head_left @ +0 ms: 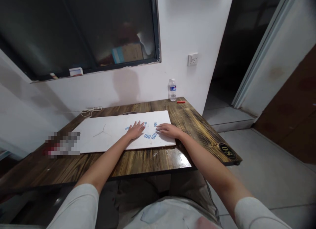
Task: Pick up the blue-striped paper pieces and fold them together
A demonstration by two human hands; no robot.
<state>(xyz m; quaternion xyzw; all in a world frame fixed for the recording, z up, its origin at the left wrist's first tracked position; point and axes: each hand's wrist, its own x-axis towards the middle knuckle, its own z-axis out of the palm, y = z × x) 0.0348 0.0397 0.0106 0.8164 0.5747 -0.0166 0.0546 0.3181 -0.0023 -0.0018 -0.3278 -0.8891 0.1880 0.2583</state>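
Both hands are over a white board (116, 123) lying on the wooden table. My left hand (135, 130) rests palm down with its fingers spread, beside a few small blue-and-white rectangular pieces. Part of one piece (145, 123) shows by its fingertips, and another piece (126, 128) lies to its left. My right hand (168, 130) is laid out flat, fingers pointing left, partly covering a small piece near its fingertips. Just beyond it is a piece (155, 124). Nearer to me, between the hands, are two more pieces, one (147, 136) left of the other (153, 136).
On the board's left, thin dark lines (102, 131) form a branching shape. A clear bottle (173, 90) and a red pen-like stick (181, 102) stand and lie at the table's back right corner. A pale cord (91, 111) is coiled at the back left. A blurred patch (63, 144) hides the board's left end.
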